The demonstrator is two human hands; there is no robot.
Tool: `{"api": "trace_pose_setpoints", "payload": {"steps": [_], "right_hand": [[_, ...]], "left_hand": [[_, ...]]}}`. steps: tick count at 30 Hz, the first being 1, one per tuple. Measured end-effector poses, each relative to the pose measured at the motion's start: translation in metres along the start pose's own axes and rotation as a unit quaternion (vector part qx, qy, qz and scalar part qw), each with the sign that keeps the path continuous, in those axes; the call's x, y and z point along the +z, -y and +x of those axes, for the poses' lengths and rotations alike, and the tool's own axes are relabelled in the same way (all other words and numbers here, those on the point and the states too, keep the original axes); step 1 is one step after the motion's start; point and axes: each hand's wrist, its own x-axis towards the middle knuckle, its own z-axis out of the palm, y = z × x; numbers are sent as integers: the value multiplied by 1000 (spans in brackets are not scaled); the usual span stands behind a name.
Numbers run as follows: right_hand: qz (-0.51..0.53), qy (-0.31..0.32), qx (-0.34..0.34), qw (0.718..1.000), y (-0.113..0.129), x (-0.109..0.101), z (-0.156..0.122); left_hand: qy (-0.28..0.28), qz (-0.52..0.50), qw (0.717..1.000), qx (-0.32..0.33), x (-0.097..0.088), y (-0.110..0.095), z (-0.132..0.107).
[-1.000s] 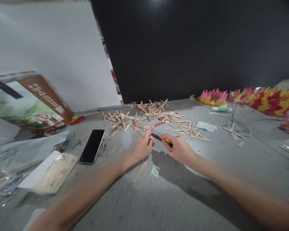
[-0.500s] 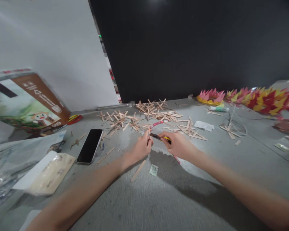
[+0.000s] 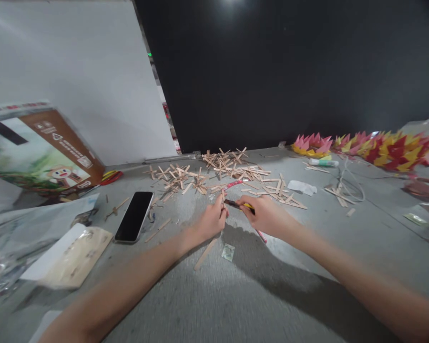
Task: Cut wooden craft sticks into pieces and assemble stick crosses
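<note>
My left hand [image 3: 214, 219] is closed on a thin wooden craft stick [image 3: 223, 196], whose tip sticks up past the fingers. A utility knife [image 3: 246, 206] with a yellow and black handle is gripped in my right hand [image 3: 265, 213]. Its dark blade points left, close to the stick; whether it touches I cannot tell. Beyond the hands a red patterned strip [image 3: 233, 184] lies on the table, and another red strip end [image 3: 261, 236] shows below my right hand. Near my left wrist lies a loose craft stick [image 3: 205, 255], with a small greenish packet [image 3: 228, 252] to its right.
A heap of craft sticks [image 3: 232, 164] spreads behind my hands. To the left are a phone [image 3: 134, 216], a plastic-wrapped pack [image 3: 75, 257] and a printed bag [image 3: 57, 152]. Paper crowns [image 3: 396, 150], a glue stick [image 3: 323, 163] and a cable [image 3: 359, 188] lie at the right.
The stick's tip in my left hand has tilted slightly and stands out more above the fingers. My right hand with the knife has barely moved.
</note>
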Motion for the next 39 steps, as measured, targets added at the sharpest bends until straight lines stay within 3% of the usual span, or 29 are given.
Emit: {"api": "trace_pose_setpoints", "payload": {"steps": [2,7,9,17,19,26,34,39], "right_hand": [[4,-7,2,1000,2,5,-2],[68,-65,-2,996,0,47,-16],[80,-81,1,993,-1,54,-18],[55,-14,9,998,0,5,1],[64,-21,6,998,0,7,0],[127,-76,22,989,1,44,-15],[90,-17,5,996,-2,14,-4],[105,-19,26,994,0,16,-7]], "left_hand": [[-8,-5,1000,-3,-1,-1,1],[-32,-41,998,-23,-4,-3,2],[-37,-44,998,-20,-4,-3,2],[-18,-11,1000,-17,1,2,0],[-20,-26,999,-20,1,1,0],[-41,-70,996,-30,-3,-2,1],[-9,-12,1000,-19,-1,0,1],[-18,-14,999,-22,-1,2,1]]}}
